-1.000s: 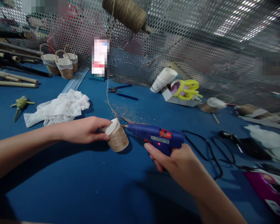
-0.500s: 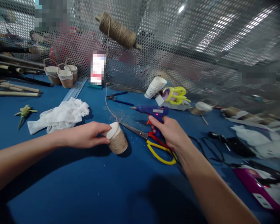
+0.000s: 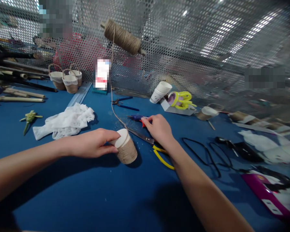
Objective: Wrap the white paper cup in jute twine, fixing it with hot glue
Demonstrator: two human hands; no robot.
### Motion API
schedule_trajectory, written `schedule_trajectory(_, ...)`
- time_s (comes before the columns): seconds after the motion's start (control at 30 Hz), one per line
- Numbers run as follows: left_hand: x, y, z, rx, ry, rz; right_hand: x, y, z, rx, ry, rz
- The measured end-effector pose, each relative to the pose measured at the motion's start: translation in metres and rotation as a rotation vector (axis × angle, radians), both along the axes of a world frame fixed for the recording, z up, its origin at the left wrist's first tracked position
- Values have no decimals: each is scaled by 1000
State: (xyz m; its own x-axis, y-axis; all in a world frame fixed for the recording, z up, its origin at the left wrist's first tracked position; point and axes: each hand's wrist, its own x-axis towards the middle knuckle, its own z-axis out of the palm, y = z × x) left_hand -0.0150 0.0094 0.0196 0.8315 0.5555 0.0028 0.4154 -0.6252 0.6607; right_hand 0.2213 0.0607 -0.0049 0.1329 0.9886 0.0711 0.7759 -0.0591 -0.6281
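Note:
My left hand (image 3: 96,142) grips the rim of a white paper cup (image 3: 128,152), its thumb and fingers closed at the open end. Twine covers the cup's side; the cup lies tilted on the blue table. From it a strand of twine (image 3: 112,100) runs up to a spool (image 3: 122,38) on the mesh. My right hand (image 3: 160,130) is closed around a blue glue gun (image 3: 136,117) low over the table, nozzle to the left, most of its body hidden behind the fingers. Scissors (image 3: 162,160) with yellow handles lie partly under my right wrist.
White lace (image 3: 65,122) and a small green plant piece (image 3: 30,119) lie left. Behind stand small twine baskets (image 3: 70,84), a phone (image 3: 101,74), pliers (image 3: 125,104) and stacked paper cups (image 3: 160,91). A black cord (image 3: 203,154) and purple power strip (image 3: 268,195) lie right.
My right hand has lowered the glue gun toward the table and moved it left and away from me. My left hand still holds the cup in nearly the same place.

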Motion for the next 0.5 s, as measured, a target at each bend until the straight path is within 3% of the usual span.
schedule_trajectory(0.13,0,-1,0,-4,1,-14,-30,-26,6,-193,229,283)
schedule_trajectory(0.2,0,-2,0,-5,12,-20,-42,-33,5,-371,607,430)
schedule_trajectory(0.27,-1,-2,-1,-4,19,-21,-49,-36,4,-469,909,485)
schedule_trajectory(0.37,-1,-1,-2,-39,9,-18,-49,-40,9,-400,1097,460)
schedule_trajectory(0.5,-2,2,-3,-125,-38,8,-42,-53,21,-160,1011,337)
